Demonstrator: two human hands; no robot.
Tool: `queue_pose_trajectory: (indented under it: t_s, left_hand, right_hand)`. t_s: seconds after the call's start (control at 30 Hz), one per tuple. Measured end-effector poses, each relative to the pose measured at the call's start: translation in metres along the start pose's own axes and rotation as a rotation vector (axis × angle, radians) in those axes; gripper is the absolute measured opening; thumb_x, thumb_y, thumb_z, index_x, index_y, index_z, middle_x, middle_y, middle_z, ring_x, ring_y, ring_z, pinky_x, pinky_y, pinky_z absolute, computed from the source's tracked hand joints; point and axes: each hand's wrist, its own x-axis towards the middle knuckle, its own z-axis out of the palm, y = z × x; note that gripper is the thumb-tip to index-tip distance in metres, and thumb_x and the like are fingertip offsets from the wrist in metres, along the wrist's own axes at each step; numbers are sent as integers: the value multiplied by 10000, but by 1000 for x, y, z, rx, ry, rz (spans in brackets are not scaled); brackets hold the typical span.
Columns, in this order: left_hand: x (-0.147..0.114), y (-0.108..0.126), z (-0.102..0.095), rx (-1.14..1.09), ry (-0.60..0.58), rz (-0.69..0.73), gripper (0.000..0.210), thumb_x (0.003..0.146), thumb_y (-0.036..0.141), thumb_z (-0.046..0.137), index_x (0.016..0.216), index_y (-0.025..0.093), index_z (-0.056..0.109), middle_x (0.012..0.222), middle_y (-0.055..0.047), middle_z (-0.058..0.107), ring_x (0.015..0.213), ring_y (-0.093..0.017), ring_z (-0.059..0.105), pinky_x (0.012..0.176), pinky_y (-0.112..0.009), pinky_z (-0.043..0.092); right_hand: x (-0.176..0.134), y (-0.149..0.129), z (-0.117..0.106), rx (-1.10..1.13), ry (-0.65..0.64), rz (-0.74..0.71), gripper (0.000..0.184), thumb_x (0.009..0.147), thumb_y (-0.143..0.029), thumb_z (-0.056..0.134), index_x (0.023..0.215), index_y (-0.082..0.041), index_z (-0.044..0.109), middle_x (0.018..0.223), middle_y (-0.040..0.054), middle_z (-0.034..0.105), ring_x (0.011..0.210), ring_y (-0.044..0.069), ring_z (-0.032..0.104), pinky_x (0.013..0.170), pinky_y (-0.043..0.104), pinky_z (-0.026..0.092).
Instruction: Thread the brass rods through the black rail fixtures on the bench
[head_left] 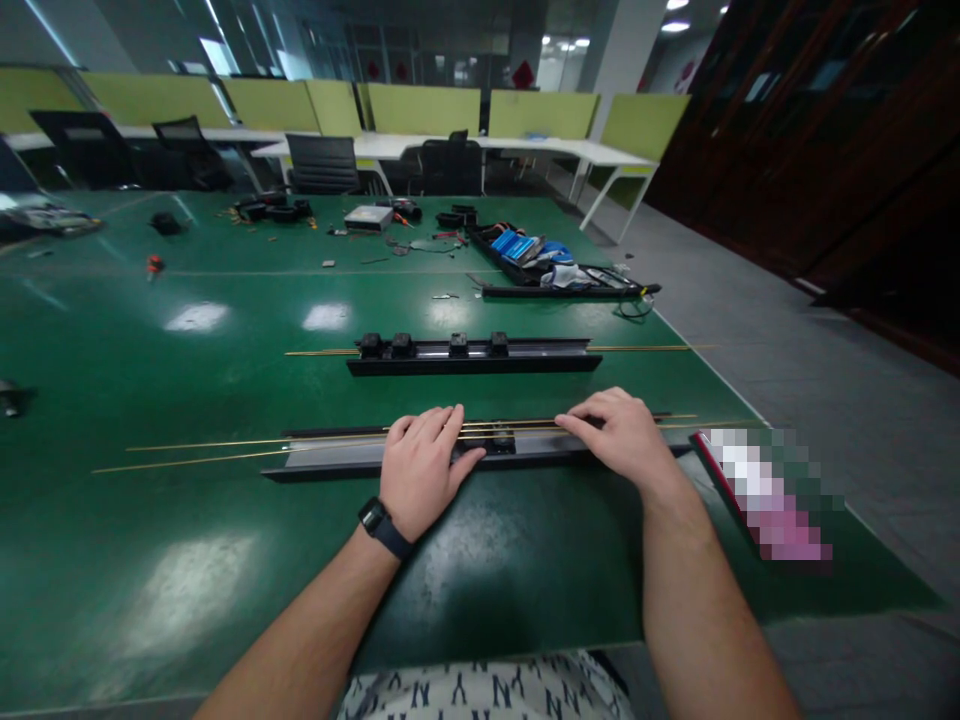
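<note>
A long black channel with a pale inner floor (337, 452) lies across the green table in front of me. Thin brass-coloured rods (195, 445) run lengthwise over it and stick out past its left end. My left hand (424, 465), a watch on its wrist, lies over the channel and rods with fingers stretched and thumb apart. Between my hands a small black block (501, 437) sits inside the channel, under the rods. My right hand (619, 432) pinches a rod between thumb and fingertips near the channel's right part; the exact grip is partly hidden.
Farther back lies a second black channel (472, 365) with several black blocks and brass rods. A black tray with blue packets (517, 245) stands behind it. A blurred pink-and-white item (772, 500) lies right, near the table edge. Tools and a white box (367, 218) are at the back.
</note>
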Motion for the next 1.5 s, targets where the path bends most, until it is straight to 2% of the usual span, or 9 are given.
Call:
queue_pose_trajectory:
  t_s: [0.47, 0.83, 1.2, 1.5]
  left_hand:
    - [0, 0, 1, 7, -9, 2, 541, 985, 511, 586, 1416, 184, 572, 1357, -138, 686, 1270, -292, 617, 1025, -480, 413]
    - [0, -1, 1, 10, -3, 4, 540, 983, 514, 587, 1408, 182, 576, 1352, -138, 688, 1270, -300, 618, 1026, -485, 412]
    - [0, -1, 1, 21, -6, 8, 533, 993, 523, 565, 1406, 186, 572, 1358, -143, 684, 1269, -301, 617, 1027, -472, 407]
    - [0, -1, 2, 24, 13, 10, 538, 978, 521, 588, 1404, 192, 584, 1342, -141, 693, 1255, -304, 625, 1016, -470, 425]
  right_hand:
    - [0, 11, -9, -39, -12, 1, 335, 917, -549, 632, 787, -293, 804, 880, 35, 781, 922, 253, 633, 856, 420, 439]
    - [0, 1, -8, -10, -32, -7, 311, 917, -533, 637, 796, -296, 799, 892, 34, 783, 920, 251, 645, 845, 418, 451]
    - [-2, 17, -13, -24, -12, 27, 305, 908, -531, 643, 792, -297, 801, 891, 36, 779, 943, 256, 630, 862, 426, 454]
    - [-1, 7, -13, -1, -46, 3, 267, 916, -492, 645, 811, -299, 798, 906, 25, 781, 928, 244, 635, 854, 405, 455]
